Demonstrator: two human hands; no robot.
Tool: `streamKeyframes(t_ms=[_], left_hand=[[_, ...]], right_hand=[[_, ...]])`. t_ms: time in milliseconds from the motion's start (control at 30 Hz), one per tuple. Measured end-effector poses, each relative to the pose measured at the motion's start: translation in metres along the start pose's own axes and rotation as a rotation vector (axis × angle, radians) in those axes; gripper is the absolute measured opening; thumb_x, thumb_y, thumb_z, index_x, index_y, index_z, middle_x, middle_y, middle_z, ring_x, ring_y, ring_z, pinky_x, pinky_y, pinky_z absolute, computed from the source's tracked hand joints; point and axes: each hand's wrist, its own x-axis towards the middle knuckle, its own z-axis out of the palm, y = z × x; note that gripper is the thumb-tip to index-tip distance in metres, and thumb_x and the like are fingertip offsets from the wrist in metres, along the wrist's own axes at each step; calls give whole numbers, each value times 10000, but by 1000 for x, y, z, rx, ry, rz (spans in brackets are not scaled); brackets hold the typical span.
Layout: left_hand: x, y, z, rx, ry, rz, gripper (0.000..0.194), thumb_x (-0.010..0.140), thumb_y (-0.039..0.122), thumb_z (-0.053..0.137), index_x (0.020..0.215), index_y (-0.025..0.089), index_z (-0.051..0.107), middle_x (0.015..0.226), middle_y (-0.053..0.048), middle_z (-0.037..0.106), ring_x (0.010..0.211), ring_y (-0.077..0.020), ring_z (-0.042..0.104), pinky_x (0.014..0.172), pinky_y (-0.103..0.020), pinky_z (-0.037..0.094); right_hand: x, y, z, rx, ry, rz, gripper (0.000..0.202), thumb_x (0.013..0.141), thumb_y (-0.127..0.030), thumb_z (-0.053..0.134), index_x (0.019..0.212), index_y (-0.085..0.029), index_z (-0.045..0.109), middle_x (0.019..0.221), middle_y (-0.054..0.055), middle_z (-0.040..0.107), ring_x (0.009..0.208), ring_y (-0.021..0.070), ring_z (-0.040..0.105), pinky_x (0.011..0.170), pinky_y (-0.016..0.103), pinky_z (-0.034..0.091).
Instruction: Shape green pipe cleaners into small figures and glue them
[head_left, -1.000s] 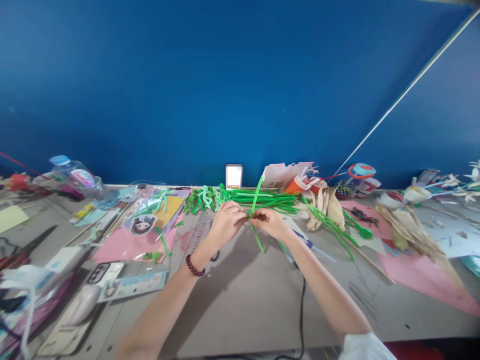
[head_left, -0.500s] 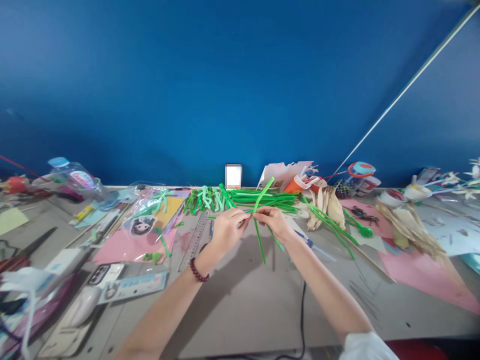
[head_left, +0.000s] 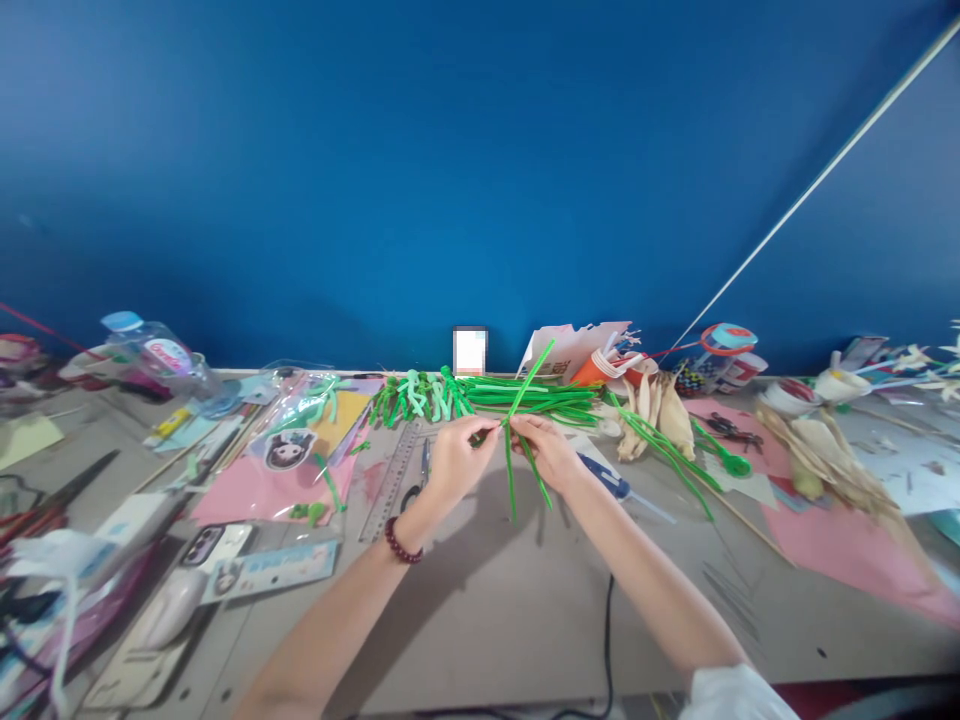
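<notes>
Green pipe cleaners [head_left: 530, 380] cross between my two hands above the middle of the table. My left hand [head_left: 466, 450] pinches them at the crossing with thumb and forefinger; a beaded bracelet [head_left: 403, 541] circles that wrist. From the other side my right hand [head_left: 546, 448] pinches at the same spot. One green end points up and to the right, two ends hang below my fingers. The exact join is hidden by the fingertips. Just behind lies a bundle of long green pipe cleaners [head_left: 540, 396], with twisted green pieces [head_left: 420, 396] to its left.
A clear ruler [head_left: 390, 480] and scissors [head_left: 409, 497] lie left of my hands. A screwdriver-like blue tool [head_left: 604, 476] and dried husks [head_left: 675, 420] are on the right. Farther left are a bottle [head_left: 161, 350], a plastic bag [head_left: 292, 425] and a mouse [head_left: 174, 608].
The upright green end has tilted further right and looks thinner. A second hanging end now shows clearly below my right hand. Both hands stay close together in nearly the same place.
</notes>
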Motion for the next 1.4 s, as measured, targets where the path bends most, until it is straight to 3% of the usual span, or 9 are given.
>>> streamKeyframes(t_ms=[133, 333, 467, 567, 667, 767, 1067, 1267, 1400], left_hand=[[7, 2, -6, -211, -117, -215, 229, 761, 352, 591, 829, 164, 704, 765, -51, 687, 627, -149, 574, 571, -247, 436], [9, -2, -6, -224, -184, -284, 255, 735, 388, 614, 704, 147, 689, 543, 8, 555, 480, -84, 414, 445, -209, 317], [11, -2, -6, -324, -180, -385, 272, 712, 414, 624, 685, 145, 649, 477, 30, 488, 428, -72, 385, 400, -199, 279], [13, -4, -7, -403, -217, -421, 301, 701, 439, 632, 725, 140, 636, 495, 27, 510, 412, -65, 384, 395, -195, 272], [14, -6, -8, -399, -248, -384, 303, 716, 440, 618, 735, 139, 632, 523, 22, 528, 423, -62, 385, 415, -197, 277], [13, -8, -8, -381, -268, -311, 292, 735, 425, 601, 742, 135, 629, 584, 10, 552, 493, -77, 429, 478, -206, 321], [13, -11, -6, -225, -313, -194, 349, 804, 462, 506, 813, 141, 644, 651, 2, 548, 573, -106, 415, 535, -229, 309], [12, -14, -6, -188, -336, -231, 384, 818, 487, 464, 694, 144, 585, 509, 51, 374, 492, -91, 326, 480, -225, 245], [14, -10, -11, -89, -380, -190, 332, 832, 422, 454, 671, 152, 561, 541, 51, 379, 515, -90, 323, 495, -218, 250]], right_hand=[[0, 0, 0, -27, -21, -63, 286, 567, -350, 765, 735, -169, 621, 617, -25, 571, 536, 90, 488, 509, 237, 391], [-2, 4, 1, -193, -40, -218, 278, 661, -368, 705, 792, -190, 535, 655, -23, 546, 587, 118, 529, 505, 242, 444], [-5, 4, -2, -553, 12, -467, 206, 734, -309, 633, 845, -211, 490, 762, -2, 553, 627, 126, 542, 509, 236, 458], [-10, 0, -4, -942, 45, -732, 141, 793, -215, 545, 933, -218, 536, 951, 64, 585, 801, 176, 588, 650, 289, 505], [-16, -8, -3, -1250, -55, -869, 346, 825, -118, 436, 1123, -256, 545, 1226, 86, 539, 1040, 209, 570, 743, 297, 517], [-20, -14, -4, -1400, -176, -854, 507, 831, -80, 387, 1289, -289, 452, 1358, 51, 470, 1076, 197, 576, 738, 278, 530], [-8, -12, -15, -1330, -213, -760, 402, 868, -142, 428, 1243, -249, 525, 1223, 80, 578, 1065, 213, 577, 878, 353, 486], [-3, -9, -20, -1191, -210, -733, 275, 887, -145, 430, 1054, -204, 640, 963, 83, 651, 870, 186, 616, 773, 315, 497], [1, -8, -23, -1103, -222, -767, 212, 866, -152, 487, 926, -196, 685, 874, 69, 671, 812, 175, 624, 736, 284, 496]])
